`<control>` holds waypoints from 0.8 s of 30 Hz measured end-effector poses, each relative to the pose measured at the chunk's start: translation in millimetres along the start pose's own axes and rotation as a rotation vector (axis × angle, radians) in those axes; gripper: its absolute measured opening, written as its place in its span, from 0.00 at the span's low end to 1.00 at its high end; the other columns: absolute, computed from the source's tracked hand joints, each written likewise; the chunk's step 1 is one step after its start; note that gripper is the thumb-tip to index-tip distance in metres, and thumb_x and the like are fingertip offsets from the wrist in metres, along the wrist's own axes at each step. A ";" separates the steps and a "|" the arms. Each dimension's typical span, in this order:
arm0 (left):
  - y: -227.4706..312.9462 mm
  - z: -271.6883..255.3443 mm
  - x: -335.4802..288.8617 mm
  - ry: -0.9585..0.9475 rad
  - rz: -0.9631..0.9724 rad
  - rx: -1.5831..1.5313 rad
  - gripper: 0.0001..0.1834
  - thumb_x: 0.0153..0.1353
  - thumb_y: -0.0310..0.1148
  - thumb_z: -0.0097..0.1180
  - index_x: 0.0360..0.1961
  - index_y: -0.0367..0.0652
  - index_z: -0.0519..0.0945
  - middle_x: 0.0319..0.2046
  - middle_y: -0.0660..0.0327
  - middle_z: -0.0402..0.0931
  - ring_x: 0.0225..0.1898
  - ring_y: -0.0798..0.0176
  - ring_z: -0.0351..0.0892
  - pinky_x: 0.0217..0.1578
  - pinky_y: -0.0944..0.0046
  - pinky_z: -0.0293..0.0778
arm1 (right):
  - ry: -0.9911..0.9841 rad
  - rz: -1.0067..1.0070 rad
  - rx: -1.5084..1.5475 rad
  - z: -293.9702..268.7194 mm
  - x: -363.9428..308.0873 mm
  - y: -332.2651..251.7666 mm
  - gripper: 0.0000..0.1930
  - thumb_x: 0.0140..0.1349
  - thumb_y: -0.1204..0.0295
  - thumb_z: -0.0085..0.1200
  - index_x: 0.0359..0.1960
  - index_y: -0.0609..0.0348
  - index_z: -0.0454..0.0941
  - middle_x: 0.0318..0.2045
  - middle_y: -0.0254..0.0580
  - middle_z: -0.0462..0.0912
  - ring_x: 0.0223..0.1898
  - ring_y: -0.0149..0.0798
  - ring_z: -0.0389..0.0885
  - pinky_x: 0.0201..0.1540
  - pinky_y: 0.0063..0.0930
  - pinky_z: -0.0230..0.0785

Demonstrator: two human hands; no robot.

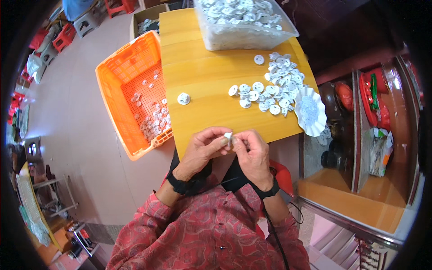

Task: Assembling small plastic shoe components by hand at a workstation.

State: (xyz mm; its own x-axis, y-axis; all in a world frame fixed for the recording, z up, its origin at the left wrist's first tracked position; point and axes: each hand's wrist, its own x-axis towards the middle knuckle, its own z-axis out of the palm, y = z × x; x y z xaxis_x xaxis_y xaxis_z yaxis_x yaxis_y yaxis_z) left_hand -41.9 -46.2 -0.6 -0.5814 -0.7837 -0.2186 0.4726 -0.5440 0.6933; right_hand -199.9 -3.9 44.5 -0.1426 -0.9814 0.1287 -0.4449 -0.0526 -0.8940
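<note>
Between my two hands, at the table's near edge, is a small white plastic part (228, 135), mostly covered by fingers. My left hand (204, 149) pinches it with thumb and forefinger. From the other side my right hand (251, 153) closes its thumb and fingers on the same part. Beyond them a loose pile of round white plastic pieces (283, 83) spreads over the right of the yellow table (202, 72). One single white piece (183, 98) sits apart at the left. A scalloped white dish (318, 118) at the right edge holds small clear bits.
An orange basket (108, 90) with several white pieces inside stands left of the table. At the far edge sits a clear plastic tub (243, 39) heaped with white pieces. A cardboard box (135, 24) is behind the basket. Wooden shelving (355, 135) lines the right.
</note>
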 end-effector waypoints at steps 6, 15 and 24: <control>19.6 -15.3 -9.9 0.289 0.362 0.013 0.13 0.69 0.27 0.53 0.53 0.34 0.77 0.39 0.59 0.80 0.36 0.68 0.80 0.37 0.69 0.78 | 0.016 0.008 0.015 -9.6 4.9 3.7 0.04 0.64 0.76 0.56 0.35 0.65 0.75 0.30 0.45 0.79 0.28 0.39 0.80 0.32 0.31 0.73; 27.8 -134.2 -17.5 0.676 0.500 -0.352 0.12 0.71 0.30 0.51 0.48 0.32 0.73 0.42 0.55 0.77 0.42 0.62 0.79 0.43 0.71 0.80 | 0.044 0.101 -0.026 -38.7 0.6 23.5 0.05 0.65 0.75 0.55 0.37 0.66 0.76 0.32 0.45 0.82 0.30 0.33 0.82 0.33 0.26 0.74; 66.0 -54.2 -50.7 0.627 0.606 -0.079 0.19 0.71 0.38 0.51 0.54 0.33 0.72 0.48 0.53 0.75 0.45 0.63 0.76 0.49 0.66 0.75 | 0.477 0.486 0.673 -102.0 -1.6 89.5 0.11 0.70 0.67 0.51 0.44 0.63 0.75 0.36 0.44 0.84 0.29 0.30 0.81 0.31 0.21 0.73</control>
State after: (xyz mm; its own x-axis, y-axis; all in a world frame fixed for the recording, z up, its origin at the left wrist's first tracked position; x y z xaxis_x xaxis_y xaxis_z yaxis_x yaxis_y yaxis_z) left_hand 54.6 -58.6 19.1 0.2452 -0.9523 -0.1815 0.6399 0.0183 0.7683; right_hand -329.7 11.8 8.1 -0.5892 -0.7529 -0.2932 0.3380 0.0999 -0.9358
